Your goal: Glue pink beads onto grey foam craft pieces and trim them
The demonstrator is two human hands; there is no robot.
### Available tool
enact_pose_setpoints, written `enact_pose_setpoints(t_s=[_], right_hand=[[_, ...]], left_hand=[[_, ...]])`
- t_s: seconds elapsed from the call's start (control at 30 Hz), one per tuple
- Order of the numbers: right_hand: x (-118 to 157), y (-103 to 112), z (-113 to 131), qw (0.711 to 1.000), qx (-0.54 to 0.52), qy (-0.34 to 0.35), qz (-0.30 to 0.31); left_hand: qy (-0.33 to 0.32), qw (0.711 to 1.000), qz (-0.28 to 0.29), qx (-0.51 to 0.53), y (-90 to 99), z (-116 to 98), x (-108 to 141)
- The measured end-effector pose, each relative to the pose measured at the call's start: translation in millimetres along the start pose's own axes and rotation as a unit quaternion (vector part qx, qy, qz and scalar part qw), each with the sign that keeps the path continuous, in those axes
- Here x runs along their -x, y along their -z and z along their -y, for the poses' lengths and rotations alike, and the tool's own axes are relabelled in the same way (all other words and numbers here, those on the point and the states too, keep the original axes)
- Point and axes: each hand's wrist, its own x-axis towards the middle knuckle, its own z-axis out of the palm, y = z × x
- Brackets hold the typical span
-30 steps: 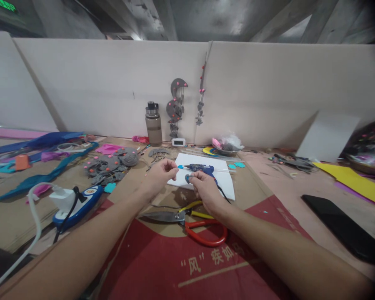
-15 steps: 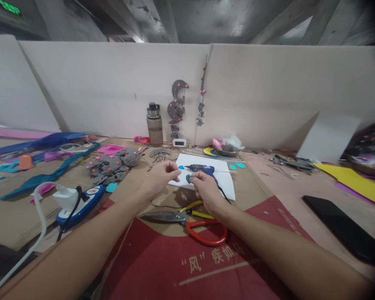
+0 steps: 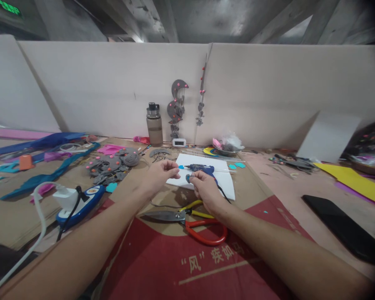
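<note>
Pinched between the thumb and fingers of my right hand (image 3: 208, 188) is a small round teal piece (image 3: 188, 178), held above the white paper (image 3: 223, 187). My left hand (image 3: 161, 176) is closed in a pinch to its left; whatever may be in those fingertips is too small to make out. A blue glue gun (image 3: 203, 169) lies on the paper just beyond my hands, its nozzle pointing left near a small blue cut-out (image 3: 181, 167). Below my hands rest scissors with red handles (image 3: 208, 241) and a yellow-handled tool (image 3: 196, 206), partly hidden by my right wrist.
Grey felt pieces with pink dots (image 3: 109, 164) lie to the left, near a blue power strip (image 3: 93, 196). A bottle (image 3: 155, 127) stands at the back. On the right are a black phone (image 3: 342, 227) and yellow sheets (image 3: 353, 181). Grey decorations (image 3: 178, 106) hang on the white board.
Almost nothing differs. Both hands keep their pinched poses over the paper, and the teal piece stays in my right fingers.
</note>
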Motion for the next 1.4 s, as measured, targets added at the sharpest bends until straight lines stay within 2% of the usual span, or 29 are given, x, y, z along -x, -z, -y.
enact_pose_setpoints(t_s=[0.3,0.5,0.9,1.07,1.27,1.4], right_hand=[[-0.3,0.3,-1.9,1.000,-0.007,-0.002,0.004],[1.1,-0.1,0.2,1.000,-0.002,0.000,0.002],[0.2,0.5,-0.5,1.000,0.011,0.002,-0.006],[1.8,0.2,1.6,1.000,0.010,-0.001,-0.009],[2.0,-0.2,1.4,1.000,0.009,-0.001,-0.009],[2.1,-0.1,1.9,1.000,0.005,-0.005,-0.004]], left_hand=[[0.015,0.996,0.011,0.086,0.9,8.0,-0.8],[0.026,0.992,0.011,0.124,-0.1,6.0,-1.7],[-0.021,0.998,-0.015,0.056,-0.3,1.7,-0.9],[-0.033,0.999,-0.006,0.015,-0.5,4.8,-2.9],[-0.052,0.998,-0.001,0.021,-1.1,4.8,-1.2],[-0.031,0.999,0.013,0.025,-2.5,0.0,2.4]])
